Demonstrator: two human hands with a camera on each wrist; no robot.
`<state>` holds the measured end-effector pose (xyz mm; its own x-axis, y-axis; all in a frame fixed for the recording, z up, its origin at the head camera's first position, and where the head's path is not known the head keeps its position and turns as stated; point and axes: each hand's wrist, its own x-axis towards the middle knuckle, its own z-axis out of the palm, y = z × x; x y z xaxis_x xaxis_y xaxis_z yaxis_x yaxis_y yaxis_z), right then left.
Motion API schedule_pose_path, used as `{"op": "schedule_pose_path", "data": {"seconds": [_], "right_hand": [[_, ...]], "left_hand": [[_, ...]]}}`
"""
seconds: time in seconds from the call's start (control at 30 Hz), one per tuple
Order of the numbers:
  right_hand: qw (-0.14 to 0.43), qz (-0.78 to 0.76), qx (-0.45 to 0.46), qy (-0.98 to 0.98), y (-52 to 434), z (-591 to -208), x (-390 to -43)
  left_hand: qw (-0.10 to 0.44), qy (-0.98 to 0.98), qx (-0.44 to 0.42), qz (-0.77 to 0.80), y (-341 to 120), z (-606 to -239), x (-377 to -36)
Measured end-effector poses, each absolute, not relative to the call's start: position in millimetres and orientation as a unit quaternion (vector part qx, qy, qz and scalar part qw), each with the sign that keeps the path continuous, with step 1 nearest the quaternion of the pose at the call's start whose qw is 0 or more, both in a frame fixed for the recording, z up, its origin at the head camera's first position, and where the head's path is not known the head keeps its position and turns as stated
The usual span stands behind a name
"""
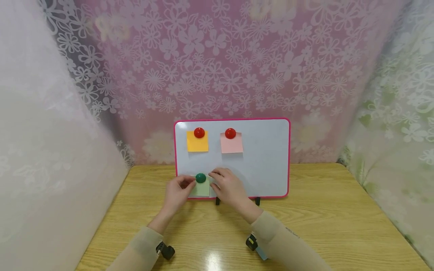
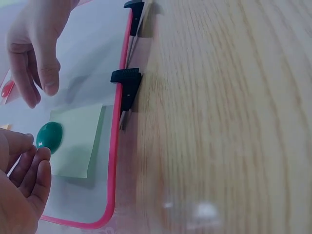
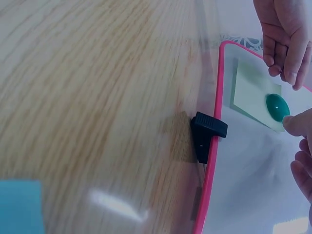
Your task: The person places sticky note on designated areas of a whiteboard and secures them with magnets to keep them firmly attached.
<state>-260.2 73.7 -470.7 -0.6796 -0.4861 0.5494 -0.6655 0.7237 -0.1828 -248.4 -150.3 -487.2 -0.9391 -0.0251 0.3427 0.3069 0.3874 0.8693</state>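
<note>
A pale green sticky note (image 1: 202, 189) lies against the lower left of a whiteboard (image 1: 264, 162), with a round green magnet (image 2: 49, 137) on its upper edge. My left hand (image 1: 177, 192) is at the left side of the magnet, fingertips right at its edge and nothing gripped between them. On the other side, my right hand (image 1: 230, 188) hovers beside the note with loosely bent fingers. In the right wrist view the right hand's fingertip (image 3: 292, 125) overlaps the board close to the magnet.
Higher on the board, red magnets (image 1: 199, 133) top an orange note (image 1: 197, 145) and a pink note (image 1: 232, 146). Black stand feet (image 1: 217, 201) support the pink-framed board on the wooden table (image 1: 315, 226). A blue note (image 3: 19, 207) lies near my right wrist.
</note>
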Motion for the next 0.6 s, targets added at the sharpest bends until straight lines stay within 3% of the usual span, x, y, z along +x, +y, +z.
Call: {"op": "schedule_pose_path", "data": {"seconds": [0.6], "right_hand": [[0.24,0.198,0.313,-0.898,101,-477,-256]], "left_hand": [[0.155,-0.816,-0.132,-0.541,-135,-490,-245]]}}
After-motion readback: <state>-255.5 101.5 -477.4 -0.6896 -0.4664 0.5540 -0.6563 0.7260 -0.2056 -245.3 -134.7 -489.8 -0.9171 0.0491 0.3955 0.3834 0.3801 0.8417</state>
